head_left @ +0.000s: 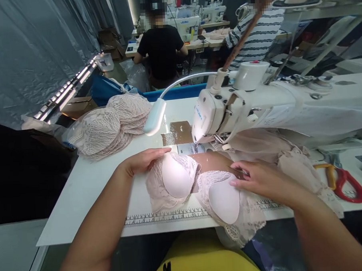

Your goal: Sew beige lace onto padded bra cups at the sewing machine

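Observation:
A pale pink lace bra [177, 177] with white moulded cup linings lies on the sewing table, its second cup [224, 199] partly over the front edge. My left hand [144, 160] rests at the upper left of the first cup, fingers stretched out and lying flat on the lace edge. Over the second cup's upper right is my right hand [257, 178], its fingers closed around a small dark metal tool [245, 172], mostly hidden. Just beyond the bra stands the white sewing machine [208, 112], its needle area [196, 147] near the fabric's top edge.
Stacked lace cups [108, 122] lie at the table's back left. A lamp [155, 117] on a bent arm hangs over the table. Red-and-orange-handled scissors [349, 186] lie at right, beside bunched lace fabric [299, 166]. A measuring tape [172, 217] runs along the front edge. Two people sit beyond.

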Demonstrator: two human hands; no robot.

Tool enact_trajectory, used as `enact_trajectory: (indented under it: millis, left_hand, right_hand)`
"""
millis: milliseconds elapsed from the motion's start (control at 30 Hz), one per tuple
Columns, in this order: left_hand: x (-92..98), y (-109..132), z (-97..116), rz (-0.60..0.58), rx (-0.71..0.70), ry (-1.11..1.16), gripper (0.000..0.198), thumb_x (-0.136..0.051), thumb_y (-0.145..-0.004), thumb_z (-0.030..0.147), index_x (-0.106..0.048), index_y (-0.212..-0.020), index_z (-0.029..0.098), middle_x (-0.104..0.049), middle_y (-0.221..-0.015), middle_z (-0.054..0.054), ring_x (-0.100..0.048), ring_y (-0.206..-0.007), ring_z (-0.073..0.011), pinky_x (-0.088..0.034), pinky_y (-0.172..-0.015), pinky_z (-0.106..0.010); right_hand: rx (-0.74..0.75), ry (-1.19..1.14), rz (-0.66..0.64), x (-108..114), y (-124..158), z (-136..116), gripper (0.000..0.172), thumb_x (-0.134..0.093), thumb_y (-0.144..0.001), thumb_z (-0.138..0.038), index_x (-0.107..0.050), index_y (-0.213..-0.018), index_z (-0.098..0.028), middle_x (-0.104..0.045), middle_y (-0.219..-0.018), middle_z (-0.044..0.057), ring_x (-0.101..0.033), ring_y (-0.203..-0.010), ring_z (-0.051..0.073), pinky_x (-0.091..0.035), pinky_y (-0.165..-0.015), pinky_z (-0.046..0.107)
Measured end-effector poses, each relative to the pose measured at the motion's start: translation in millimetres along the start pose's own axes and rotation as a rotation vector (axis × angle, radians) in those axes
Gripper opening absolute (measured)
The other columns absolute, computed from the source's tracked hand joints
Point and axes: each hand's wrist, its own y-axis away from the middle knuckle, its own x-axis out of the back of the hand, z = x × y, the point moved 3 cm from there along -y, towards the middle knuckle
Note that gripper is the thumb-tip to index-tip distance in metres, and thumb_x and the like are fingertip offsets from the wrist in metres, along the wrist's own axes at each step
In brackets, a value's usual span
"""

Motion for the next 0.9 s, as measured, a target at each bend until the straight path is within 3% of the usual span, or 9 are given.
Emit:
enact_trajectory:
  millis: [100,233,333,433,500,600,667,767,900]
  left_hand:
    - [1.0,-0.3,0.5,0.05,-0.039,0.045,0.047,-0.051,-0.088,0.051,-0.07,-0.111,0.015,-0.073,-0.087,-0.009,-0.063,-0.1,-0.0253,-0.047,-0.088,-0.032]
    - [-0.2,4.2,5.7,0.056,-0.06,0.041,0.055,-0.042,-0.089,0.057,-0.074,-0.093,0.012,-0.06,-0.051,-0.004,-0.064,-0.079,-0.0228,-0.047,-0.075,-0.03]
    - [-7.3,6.4,12.8,0.066,-0.066,-0.018,0.054,-0.047,-0.085,0.059,-0.071,-0.103,0.015,-0.062,-0.056,-0.002,-0.062,-0.074,-0.0211,-0.046,-0.068,-0.028]
    - [-27.0,8.6,24.2,-0.023,-0.122,-0.193,0.048,-0.073,-0.069,0.041,-0.067,-0.111,0.018,-0.069,-0.086,-0.003,-0.061,-0.08,-0.0197,-0.045,-0.069,-0.026]
    - [-41.5,15.2,31.0,-0.089,-0.148,-0.323,0.043,-0.078,-0.059,0.027,-0.069,-0.1,0.015,-0.068,-0.087,-0.003,-0.06,-0.08,-0.0201,-0.044,-0.067,-0.026]
    - [-48.3,38.8,36.3,-0.079,-0.162,-0.478,0.016,-0.068,-0.062,0.017,-0.066,-0.077,0.015,-0.06,-0.069,0.002,-0.053,-0.064,-0.0154,-0.037,-0.055,-0.023]
    - [-38.6,62.4,38.9,0.019,-0.179,-0.613,0.002,-0.059,-0.065,0.015,-0.057,-0.064,0.016,-0.05,-0.059,0.004,-0.046,-0.056,-0.0118,-0.03,-0.049,-0.022]
    - [-5.8,102.1,53.8,0.352,-0.242,-0.85,0.01,-0.054,-0.069,0.016,-0.052,-0.059,0.017,-0.046,-0.056,0.004,-0.044,-0.056,-0.0122,-0.027,-0.049,-0.023]
    - [44.5,149.7,106.2,0.921,-0.492,-1.119,0.004,-0.055,-0.072,0.019,-0.056,-0.069,0.02,-0.059,-0.078,-0.003,-0.054,-0.076,-0.0199,-0.041,-0.067,-0.029]
  right_hand:
    - [-0.001,-0.048,0.011,-17.0,6.7,14.7,0.042,-0.06,-0.075,-0.053,-0.061,-0.106,-0.024,-0.071,-0.099,0.007,-0.067,-0.091,0.027,-0.049,-0.065,0.03]
    - [0.066,-0.091,0.062,-31.0,8.2,8.2,0.038,-0.057,-0.078,-0.05,-0.06,-0.104,-0.022,-0.071,-0.09,0.006,-0.067,-0.08,0.025,-0.048,-0.066,0.031]
    - [0.141,-0.064,0.116,-28.7,8.1,-7.3,0.033,-0.054,-0.081,-0.046,-0.063,-0.101,-0.022,-0.07,-0.086,0.005,-0.065,-0.076,0.024,-0.046,-0.064,0.031]
    - [0.302,-0.075,0.137,-20.3,8.9,-34.1,0.027,-0.046,-0.087,-0.041,-0.066,-0.085,-0.023,-0.069,-0.087,0.005,-0.063,-0.078,0.023,-0.046,-0.067,0.03]
    - [0.447,-0.114,0.143,-14.6,10.3,-59.1,0.029,-0.042,-0.091,-0.036,-0.064,-0.078,-0.022,-0.068,-0.093,0.006,-0.062,-0.085,0.023,-0.046,-0.072,0.03]
    - [0.638,-0.164,0.14,-12.2,10.1,-102.8,0.029,-0.039,-0.093,-0.03,-0.06,-0.075,-0.021,-0.067,-0.096,0.007,-0.061,-0.088,0.022,-0.046,-0.077,0.031]
    - [0.667,-0.206,0.077,-17.5,3.6,-132.4,0.028,-0.038,-0.094,-0.028,-0.057,-0.075,-0.022,-0.066,-0.082,0.004,-0.06,-0.075,0.019,-0.047,-0.07,0.029]
    - [0.753,-0.32,0.043,-26.3,-17.4,-180.2,0.02,-0.04,-0.093,-0.024,-0.059,-0.091,-0.023,-0.067,-0.087,0.004,-0.062,-0.075,0.019,-0.05,-0.067,0.029]
    - [1.053,-0.512,0.421,-15.9,-57.2,-245.0,0.026,-0.04,-0.092,-0.02,-0.054,-0.114,-0.023,-0.062,-0.119,0.012,-0.057,-0.113,0.022,-0.043,-0.099,0.037]
